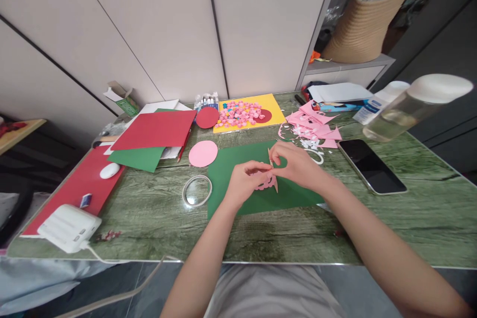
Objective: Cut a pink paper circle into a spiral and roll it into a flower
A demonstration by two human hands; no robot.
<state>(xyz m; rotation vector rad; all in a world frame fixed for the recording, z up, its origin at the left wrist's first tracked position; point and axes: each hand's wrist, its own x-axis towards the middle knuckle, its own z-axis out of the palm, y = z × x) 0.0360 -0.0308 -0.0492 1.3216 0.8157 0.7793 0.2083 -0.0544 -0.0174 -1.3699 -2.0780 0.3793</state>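
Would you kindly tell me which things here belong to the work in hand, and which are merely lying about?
Belonging, it seems: held pink cutout; green sheet beneath; probably pink scraps.
Lying about, apparently: phone; clear bottle; woven basket.

The person wears a pale grey garment (pixel 276 290) of soft, creased cloth; shirt or trousers, I can't tell from here. Slim forearms (pixel 208 248), left hand (pixel 244 181) and right hand (pixel 298 165) are all bare.
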